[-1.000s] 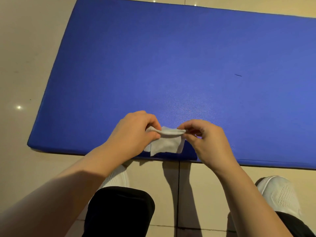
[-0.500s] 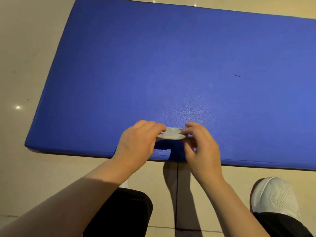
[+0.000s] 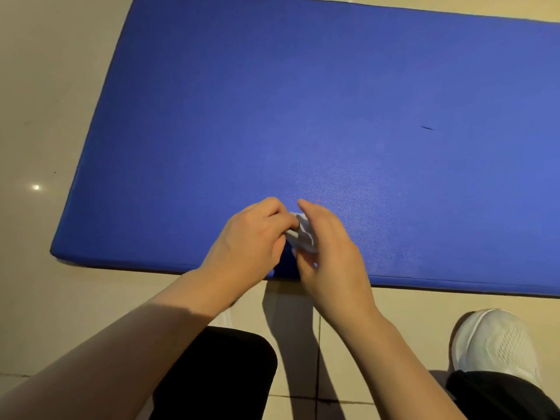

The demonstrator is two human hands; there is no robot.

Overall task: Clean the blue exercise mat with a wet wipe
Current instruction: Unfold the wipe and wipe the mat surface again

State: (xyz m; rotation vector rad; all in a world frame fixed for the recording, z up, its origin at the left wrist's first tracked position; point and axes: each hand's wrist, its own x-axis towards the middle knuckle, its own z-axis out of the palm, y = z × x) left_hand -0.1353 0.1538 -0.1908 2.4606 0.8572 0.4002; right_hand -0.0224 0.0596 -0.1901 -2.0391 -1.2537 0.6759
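I see my left hand (image 3: 254, 241) and right hand (image 3: 328, 253) close together at lower centre of the frame. The left hand's curled fingers pinch a small crumpled white wet wipe (image 3: 303, 233). The right hand's fingers look fairly straight, with the wipe lying against them; I cannot tell whether they grip it. The wipe sits bunched between both hands, above the near edge of the large blue padded exercise mat (image 3: 303, 101), which fills the upper frame. A thin dark mark (image 3: 426, 127) shows on the mat at right. The mat lies on beige floor tiles (image 3: 45, 86). My white mesh shoe (image 3: 494, 344) is at lower right.
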